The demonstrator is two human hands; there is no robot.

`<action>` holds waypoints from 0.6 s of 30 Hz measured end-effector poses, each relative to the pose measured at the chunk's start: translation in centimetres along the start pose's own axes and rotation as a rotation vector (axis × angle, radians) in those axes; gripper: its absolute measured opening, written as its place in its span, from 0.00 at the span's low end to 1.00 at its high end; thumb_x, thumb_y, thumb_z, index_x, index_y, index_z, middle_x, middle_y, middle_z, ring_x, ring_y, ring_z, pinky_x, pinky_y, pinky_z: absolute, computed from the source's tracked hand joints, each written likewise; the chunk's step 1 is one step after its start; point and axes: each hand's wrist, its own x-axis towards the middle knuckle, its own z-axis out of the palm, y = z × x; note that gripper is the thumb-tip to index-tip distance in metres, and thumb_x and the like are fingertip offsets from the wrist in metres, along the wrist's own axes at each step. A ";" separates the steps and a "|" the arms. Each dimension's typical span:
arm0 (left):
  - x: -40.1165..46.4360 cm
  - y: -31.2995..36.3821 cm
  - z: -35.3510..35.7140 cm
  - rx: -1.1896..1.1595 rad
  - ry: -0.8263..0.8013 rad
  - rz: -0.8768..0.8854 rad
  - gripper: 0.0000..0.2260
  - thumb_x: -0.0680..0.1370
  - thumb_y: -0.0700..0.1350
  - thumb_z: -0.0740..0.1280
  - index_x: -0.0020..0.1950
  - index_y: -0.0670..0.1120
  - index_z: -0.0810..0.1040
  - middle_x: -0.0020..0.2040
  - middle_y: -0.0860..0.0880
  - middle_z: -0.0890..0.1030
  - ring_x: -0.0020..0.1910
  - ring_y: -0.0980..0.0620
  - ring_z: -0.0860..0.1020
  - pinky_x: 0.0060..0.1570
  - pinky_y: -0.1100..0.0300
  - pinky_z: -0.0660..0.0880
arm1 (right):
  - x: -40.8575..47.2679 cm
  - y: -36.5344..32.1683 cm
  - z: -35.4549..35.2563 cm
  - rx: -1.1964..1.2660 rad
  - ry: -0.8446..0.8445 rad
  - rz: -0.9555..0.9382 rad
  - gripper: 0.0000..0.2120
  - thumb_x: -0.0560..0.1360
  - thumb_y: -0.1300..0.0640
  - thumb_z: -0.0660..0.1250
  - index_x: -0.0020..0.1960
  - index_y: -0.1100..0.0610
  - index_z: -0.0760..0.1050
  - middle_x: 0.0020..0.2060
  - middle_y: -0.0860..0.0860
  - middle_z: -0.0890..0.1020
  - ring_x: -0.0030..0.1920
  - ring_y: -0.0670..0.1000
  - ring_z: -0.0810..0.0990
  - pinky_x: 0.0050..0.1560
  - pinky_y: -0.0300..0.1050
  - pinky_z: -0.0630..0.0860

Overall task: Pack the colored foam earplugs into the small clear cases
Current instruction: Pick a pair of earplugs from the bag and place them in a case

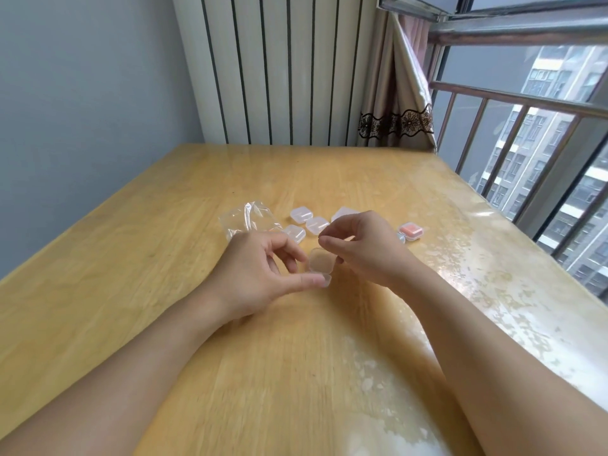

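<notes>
A small clear case [320, 262] stands open between my hands, its lid raised. My left hand [260, 274] pinches its base with thumb and curled fingers. My right hand [365, 245] holds the lid's right side, its fingertips pinched together just above it; whether an earplug is in them I cannot tell. Several empty clear cases [301, 214] lie just behind my hands. Another case [411, 231] with pink-orange earplugs inside sits closed to the right.
A crumpled clear plastic bag [246, 218] lies behind my left hand. The wooden table [164, 258] carries a glossy patchy cover on its right side. A radiator and curtain stand behind; a railed window runs along the right.
</notes>
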 end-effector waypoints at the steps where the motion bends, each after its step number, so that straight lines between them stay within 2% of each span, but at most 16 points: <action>1: 0.3 0.0 -0.7 -0.020 0.073 0.029 0.11 0.65 0.48 0.82 0.42 0.48 0.84 0.36 0.50 0.82 0.24 0.58 0.70 0.30 0.67 0.70 | -0.1 -0.2 0.2 -0.008 0.049 -0.046 0.05 0.76 0.56 0.72 0.50 0.55 0.85 0.43 0.46 0.85 0.36 0.41 0.79 0.38 0.37 0.72; 3: 0.9 -0.1 -2.5 -0.045 0.232 0.061 0.08 0.68 0.44 0.80 0.43 0.47 0.84 0.37 0.50 0.82 0.25 0.60 0.73 0.31 0.70 0.70 | -0.3 -0.9 0.6 -0.010 0.113 -0.140 0.06 0.74 0.55 0.74 0.51 0.53 0.84 0.45 0.44 0.84 0.33 0.40 0.77 0.36 0.34 0.72; 5: 1.1 -0.5 -4.1 0.043 0.335 0.039 0.10 0.66 0.48 0.76 0.46 0.50 0.83 0.40 0.53 0.82 0.31 0.59 0.74 0.35 0.69 0.70 | -0.8 -1.7 1.4 -0.055 0.070 -0.239 0.07 0.72 0.57 0.75 0.50 0.52 0.84 0.44 0.45 0.84 0.36 0.43 0.79 0.39 0.38 0.76; 7: 1.2 -1.2 -4.6 0.203 0.297 -0.025 0.18 0.62 0.55 0.71 0.51 0.54 0.82 0.47 0.55 0.80 0.40 0.55 0.75 0.39 0.68 0.70 | -1.3 -2.0 2.4 -0.165 0.005 -0.323 0.09 0.72 0.58 0.75 0.51 0.52 0.84 0.42 0.45 0.83 0.39 0.46 0.78 0.43 0.42 0.78; 9: 1.4 -2.0 -4.2 0.282 0.202 -0.064 0.25 0.62 0.59 0.71 0.57 0.55 0.80 0.54 0.56 0.77 0.49 0.54 0.75 0.44 0.68 0.68 | -1.3 -2.0 3.2 -0.256 -0.009 -0.358 0.09 0.74 0.59 0.73 0.53 0.53 0.85 0.41 0.45 0.81 0.40 0.46 0.76 0.45 0.45 0.77; 11: 1.8 -2.6 -3.4 0.311 0.152 -0.065 0.23 0.68 0.54 0.76 0.62 0.52 0.79 0.58 0.55 0.76 0.55 0.54 0.74 0.47 0.66 0.68 | -1.1 -1.8 3.6 -0.295 -0.019 -0.338 0.10 0.76 0.58 0.70 0.57 0.52 0.85 0.41 0.46 0.81 0.41 0.48 0.76 0.46 0.47 0.76; 13: 2.0 -2.9 -2.8 0.356 0.129 -0.051 0.20 0.72 0.48 0.76 0.63 0.51 0.79 0.58 0.53 0.77 0.56 0.53 0.75 0.47 0.68 0.68 | -0.9 -1.8 3.9 -0.326 -0.034 -0.338 0.12 0.78 0.56 0.68 0.60 0.51 0.84 0.38 0.43 0.77 0.42 0.49 0.76 0.46 0.47 0.74; 16: 2.0 -2.8 -2.6 0.347 0.153 -0.046 0.14 0.73 0.47 0.75 0.58 0.51 0.82 0.54 0.55 0.80 0.50 0.54 0.78 0.45 0.74 0.68 | -0.5 -1.8 4.4 -0.344 -0.033 -0.345 0.14 0.80 0.53 0.66 0.63 0.49 0.82 0.32 0.38 0.66 0.41 0.47 0.71 0.38 0.42 0.66; 18: 1.9 -2.6 -2.5 0.286 0.157 -0.069 0.12 0.74 0.45 0.74 0.56 0.52 0.82 0.50 0.58 0.81 0.45 0.60 0.79 0.44 0.73 0.72 | -0.3 -1.7 4.7 -0.337 -0.016 -0.334 0.13 0.81 0.51 0.65 0.62 0.48 0.83 0.30 0.37 0.65 0.38 0.47 0.69 0.33 0.37 0.62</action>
